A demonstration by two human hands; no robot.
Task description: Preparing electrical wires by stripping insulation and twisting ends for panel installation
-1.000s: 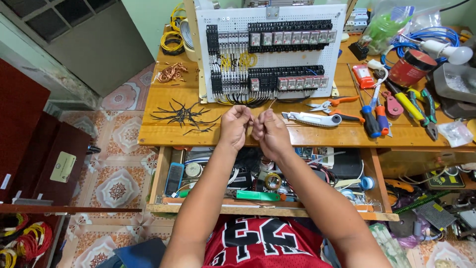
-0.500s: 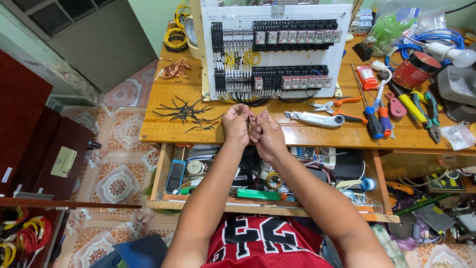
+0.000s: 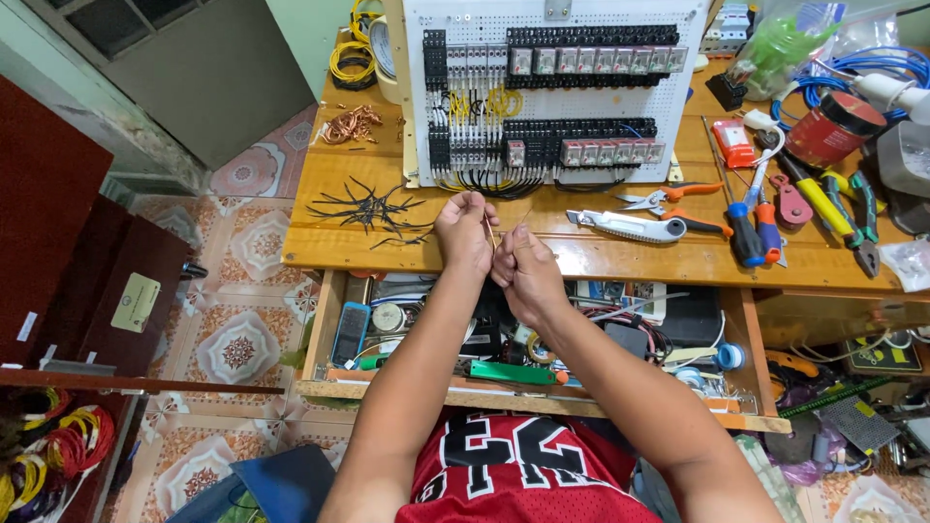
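Observation:
My left hand [image 3: 463,230] and my right hand [image 3: 524,268] meet over the front edge of the wooden workbench [image 3: 620,260]. Both pinch a thin pale wire [image 3: 492,235] that runs between the fingertips. Just behind the hands stands a white perforated panel [image 3: 557,87] with rows of black relays and terminal blocks, yellow and black wires looped in it. A heap of short black wire pieces [image 3: 366,211] lies left of my left hand.
A white-handled cutter [image 3: 625,227], orange snips [image 3: 668,194], screwdrivers [image 3: 748,228] and pliers [image 3: 857,218] lie to the right. Copper scraps [image 3: 351,124] sit at the back left. An open drawer [image 3: 542,339] full of tools is under my forearms. Wire coils [image 3: 48,455] lie on the floor.
The hands have drawn a little closer to me and my right hand has dropped slightly below the left, still working the thin wire. The view has shifted slightly.

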